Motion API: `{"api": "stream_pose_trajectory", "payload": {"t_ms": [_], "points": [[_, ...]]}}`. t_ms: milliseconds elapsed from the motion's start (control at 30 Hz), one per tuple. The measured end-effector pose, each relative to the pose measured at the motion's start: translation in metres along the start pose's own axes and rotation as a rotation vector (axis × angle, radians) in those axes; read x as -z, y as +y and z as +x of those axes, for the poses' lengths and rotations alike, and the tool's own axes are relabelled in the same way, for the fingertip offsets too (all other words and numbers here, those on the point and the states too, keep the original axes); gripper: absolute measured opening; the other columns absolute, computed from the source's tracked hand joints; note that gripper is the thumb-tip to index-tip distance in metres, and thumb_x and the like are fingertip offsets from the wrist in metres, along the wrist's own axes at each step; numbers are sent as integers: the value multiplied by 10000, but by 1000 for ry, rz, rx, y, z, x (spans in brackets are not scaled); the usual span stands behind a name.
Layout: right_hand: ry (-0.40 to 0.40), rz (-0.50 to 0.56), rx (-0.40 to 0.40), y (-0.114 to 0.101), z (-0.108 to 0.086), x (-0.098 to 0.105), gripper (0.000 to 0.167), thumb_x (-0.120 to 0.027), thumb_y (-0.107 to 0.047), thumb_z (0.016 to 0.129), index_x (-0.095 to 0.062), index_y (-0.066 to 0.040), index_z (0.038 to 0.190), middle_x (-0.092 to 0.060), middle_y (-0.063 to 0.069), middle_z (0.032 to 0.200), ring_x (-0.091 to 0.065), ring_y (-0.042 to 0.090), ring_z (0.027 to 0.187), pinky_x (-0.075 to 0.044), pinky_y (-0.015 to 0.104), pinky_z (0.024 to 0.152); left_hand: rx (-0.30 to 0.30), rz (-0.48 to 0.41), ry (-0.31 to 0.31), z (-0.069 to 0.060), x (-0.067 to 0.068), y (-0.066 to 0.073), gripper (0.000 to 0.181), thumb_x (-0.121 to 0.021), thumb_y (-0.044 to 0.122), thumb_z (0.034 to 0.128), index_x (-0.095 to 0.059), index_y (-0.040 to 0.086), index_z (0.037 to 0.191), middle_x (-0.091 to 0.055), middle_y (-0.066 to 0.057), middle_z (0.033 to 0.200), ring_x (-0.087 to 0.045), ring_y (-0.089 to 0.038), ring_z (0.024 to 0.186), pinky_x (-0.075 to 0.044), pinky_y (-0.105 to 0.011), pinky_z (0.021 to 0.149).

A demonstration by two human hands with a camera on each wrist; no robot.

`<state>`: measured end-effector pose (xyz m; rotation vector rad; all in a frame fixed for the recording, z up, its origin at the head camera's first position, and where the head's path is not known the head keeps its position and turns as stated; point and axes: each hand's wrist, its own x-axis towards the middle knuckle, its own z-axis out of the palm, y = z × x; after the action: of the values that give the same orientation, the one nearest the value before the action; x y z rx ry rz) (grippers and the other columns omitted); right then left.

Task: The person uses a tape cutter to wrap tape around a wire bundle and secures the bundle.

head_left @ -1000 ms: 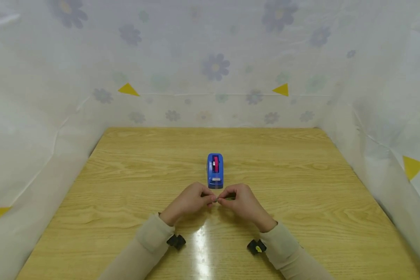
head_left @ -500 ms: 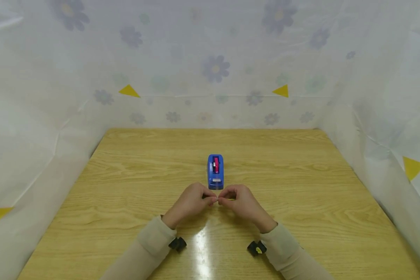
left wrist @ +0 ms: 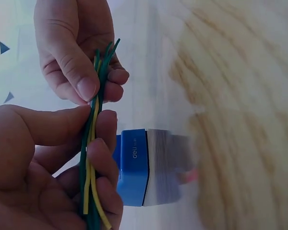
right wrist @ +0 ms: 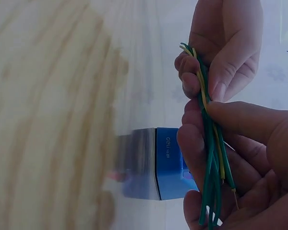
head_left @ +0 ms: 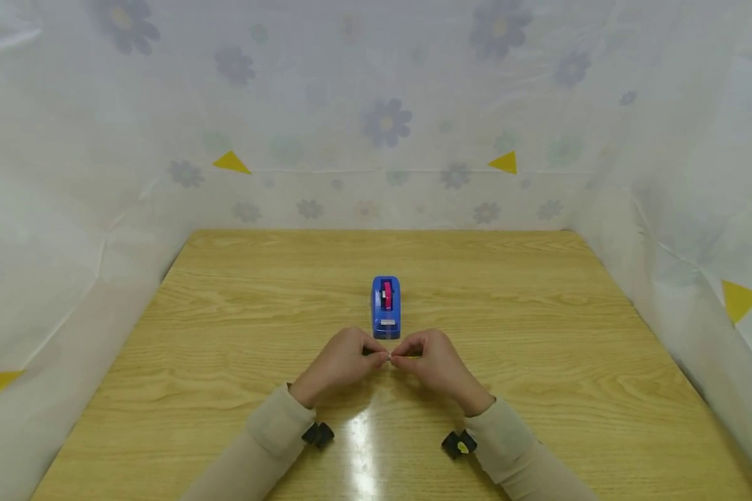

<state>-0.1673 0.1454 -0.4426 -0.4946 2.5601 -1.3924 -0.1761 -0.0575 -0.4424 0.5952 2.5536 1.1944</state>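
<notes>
Both hands meet in front of the blue tape dispenser (head_left: pixel 386 331), pinching one bundle of thin green and yellow wires (left wrist: pixel 97 103) between thumbs and fingers. My left hand (head_left: pixel 346 356) holds one end, its loose tips lying along the palm in the left wrist view. At the other end, my right hand (head_left: pixel 434 358) grips the bundle right beside the left thumb. In the right wrist view the wires (right wrist: pixel 209 124) run lengthwise across the fingers, and one tip shows a thin bare strand. From the head view the fingers hide most of the bundle.
On the wooden table (head_left: pixel 263 278), the dispenser stands just beyond the fingertips with a pink-cored roll (head_left: pixel 386 295) in it. Black wrist mounts (head_left: pixel 318 435) sit under both cuffs. White flowered sheeting (head_left: pixel 326 188) encloses the back and sides.
Both hands stay together at the same spot with the wires; only their fingertips shift slightly. The tape dispenser stays in place.
</notes>
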Motion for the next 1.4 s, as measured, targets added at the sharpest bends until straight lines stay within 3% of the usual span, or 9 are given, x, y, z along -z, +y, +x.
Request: {"api": "stream_pose_trajectory", "payload": {"t_ms": [133, 267, 433, 800, 1033, 1400], "points": [[13, -17, -3, 0, 0, 0, 78, -779, -143, 867, -786, -72, 835, -712, -75, 820, -630, 114, 788, -530, 330, 702, -11, 22, -40, 2, 2, -1, 160, -654, 164, 963, -802, 111, 932, -649, 65, 781, -503, -92, 621, -391, -244, 534], [19, -32, 2, 0, 0, -1, 57, -789, -131, 854, -792, -83, 824, -714, -89, 815, -633, 106, 807, -528, 333, 717, -7, 28, -84, 3, 4, -1, 251, -612, 179, 992, -767, 83, 818, -593, 44, 689, -469, -93, 574, -366, -250, 525], [25, -48, 20, 0, 1, -1, 44, -787, -110, 851, -794, -101, 809, -717, -87, 806, -638, 97, 800, -531, 316, 709, 12, -4, -117, 2, 5, -2, 315, -572, 185, 1018, -728, 72, 768, -627, -25, 665, -445, -93, 526, -354, -246, 507], [27, -21, 1, -4, 4, -2, 27, -800, -99, 835, -774, -102, 829, -713, -55, 827, -649, 105, 809, -538, 316, 744, 8, 34, -43, 4, 6, -3, 211, -645, 204, 978, -795, 126, 853, -658, 38, 699, -492, -83, 582, -376, -242, 531], [-27, 17, 0, -3, 6, 1, 36, -777, -93, 855, -751, -96, 880, -700, -40, 862, -644, 122, 825, -530, 321, 770, 10, -7, -7, 2, 4, -4, 150, -676, 178, 957, -807, 108, 934, -677, 24, 764, -515, -87, 614, -406, -240, 533], [-53, 9, -4, -3, 7, 2, 43, -755, -74, 868, -736, -90, 902, -695, -28, 848, -645, 124, 791, -530, 326, 744, 9, 30, 56, -1, 1, 0, 119, -703, 173, 936, -807, 130, 974, -711, 61, 853, -559, -73, 659, -461, -244, 569]]}}
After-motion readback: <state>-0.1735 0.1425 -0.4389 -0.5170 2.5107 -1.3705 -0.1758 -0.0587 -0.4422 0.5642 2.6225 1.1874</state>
